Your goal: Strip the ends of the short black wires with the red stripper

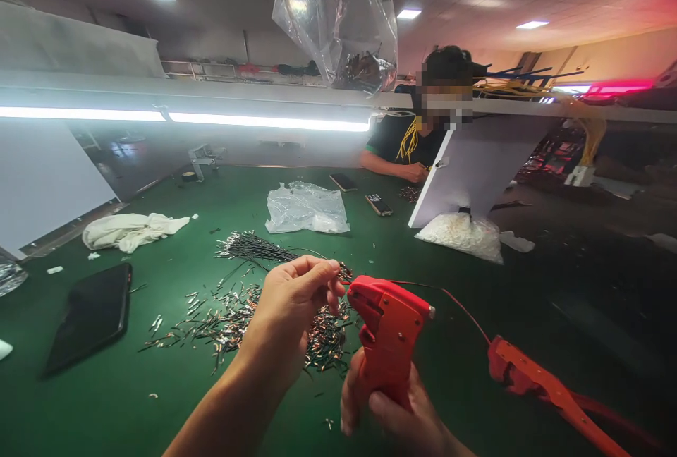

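Note:
My left hand (296, 302) is closed in a pinch on a thin dark wire, whose end is at the jaws of a red wire stripper (390, 330). The fingers of my right hand (388, 400) wrap round the stripper's handles, and its jaws point left, close to my left fingertips. Under and beside my left hand lies a pile of short cut wire pieces (227, 323) on the green table (174, 407). Behind it rests a bundle of black wires (254, 246). A thin wire runs right from behind the stripper toward a second red tool (544, 379).
A black phone (91, 316) and white cloth (132, 231) lie left. Further back are a clear plastic bag (307, 208), two smaller phones, and a bag of white pieces (462, 236) by an upright panel (476, 161). Another person (391, 139) sits opposite. A plastic bag (338, 20) hangs overhead.

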### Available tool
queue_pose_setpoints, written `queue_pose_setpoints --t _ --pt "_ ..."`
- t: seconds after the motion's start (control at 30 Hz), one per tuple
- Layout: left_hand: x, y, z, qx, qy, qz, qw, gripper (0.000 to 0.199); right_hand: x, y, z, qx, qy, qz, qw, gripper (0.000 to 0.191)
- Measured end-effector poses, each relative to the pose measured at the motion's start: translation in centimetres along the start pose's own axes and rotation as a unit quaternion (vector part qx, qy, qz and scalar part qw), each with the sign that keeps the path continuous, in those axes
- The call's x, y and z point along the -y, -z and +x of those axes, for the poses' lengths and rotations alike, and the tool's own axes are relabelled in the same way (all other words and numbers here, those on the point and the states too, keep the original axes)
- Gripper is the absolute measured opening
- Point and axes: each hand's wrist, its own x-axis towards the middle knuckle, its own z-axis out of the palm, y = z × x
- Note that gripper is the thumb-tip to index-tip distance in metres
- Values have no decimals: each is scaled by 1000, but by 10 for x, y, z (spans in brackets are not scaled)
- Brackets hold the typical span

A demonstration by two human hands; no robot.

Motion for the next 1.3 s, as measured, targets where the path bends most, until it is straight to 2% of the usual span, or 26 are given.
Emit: queue_pose_setpoints --t 0.13,0.27,0.5,0.7,0.9,1.0,1.1,1.2,1.3 --pt "0 1 0 12 1 0 1000 18 -1 2 -4 -14 2 7 1000 34" --pt "1 9 -1 1 43 -25 999 18 2 -2 -7 -34 -25 3 999 37" --pt "15 21 -4 -60 82 -93 990 16 21 -18 -13 -48 -179 44 982 49" --pt "30 30 4 -93 106 -111 984 12 18 -21 -17 -82 -248 130 957 42" --pt "44 39 6 -98 114 -101 983 13 11 -18 -20 -66 -267 167 947 37" --pt "48 37 4 -95 100 -93 986 20 9 -15 -17 -45 -258 220 940 33" --pt "49 35 4 -106 64 -78 989 21 6 -12 -10 -17 -209 250 945 33" --pt "46 38 6 -136 -2 -52 989 21 5 -10 -3 -22 -174 233 956 39" --pt "41 43 6 -161 -72 -24 984 21 10 -8 1 -33 -188 251 949 42"
